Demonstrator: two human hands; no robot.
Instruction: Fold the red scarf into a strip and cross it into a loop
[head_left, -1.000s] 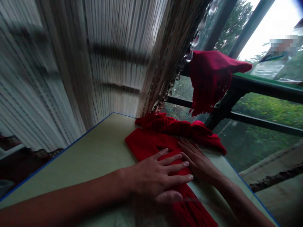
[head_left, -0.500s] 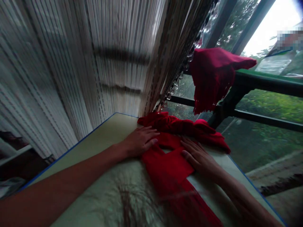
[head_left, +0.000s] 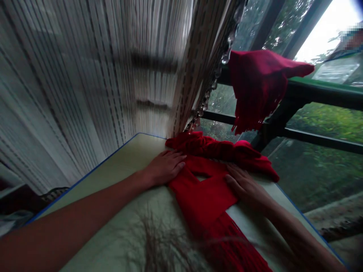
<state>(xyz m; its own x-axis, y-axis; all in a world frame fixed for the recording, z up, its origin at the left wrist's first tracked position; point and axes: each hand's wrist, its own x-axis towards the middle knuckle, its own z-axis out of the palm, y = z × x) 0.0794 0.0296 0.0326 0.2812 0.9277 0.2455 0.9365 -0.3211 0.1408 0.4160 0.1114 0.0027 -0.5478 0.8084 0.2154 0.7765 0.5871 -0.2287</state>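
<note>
A red fringed scarf [head_left: 204, 196] lies folded on the pale tabletop [head_left: 121, 223], its bands crossing around a small gap where the table shows. My left hand [head_left: 166, 166] rests flat on the scarf's left edge, fingers stretched out. On the opposite side my right hand [head_left: 244, 183] lies flat with its fingertips on the scarf's right edge. Beyond both hands, a bunched strip of red fabric [head_left: 227, 151] runs along the far edge of the table; whether it joins the scarf I cannot tell. Dark hair strands blur the near part.
A striped string curtain [head_left: 93, 68] hangs behind and left of the table, with a bead strand [head_left: 210, 92] along its right side. Another red fringed scarf [head_left: 258, 88] drapes over a green rail [head_left: 326, 88] by the window. The table has a blue edge.
My right hand has shifted slightly right along the scarf's edge. The left hand stays nearly in place. The view has moved a little, and the scarf's near fringe shows more clearly.
</note>
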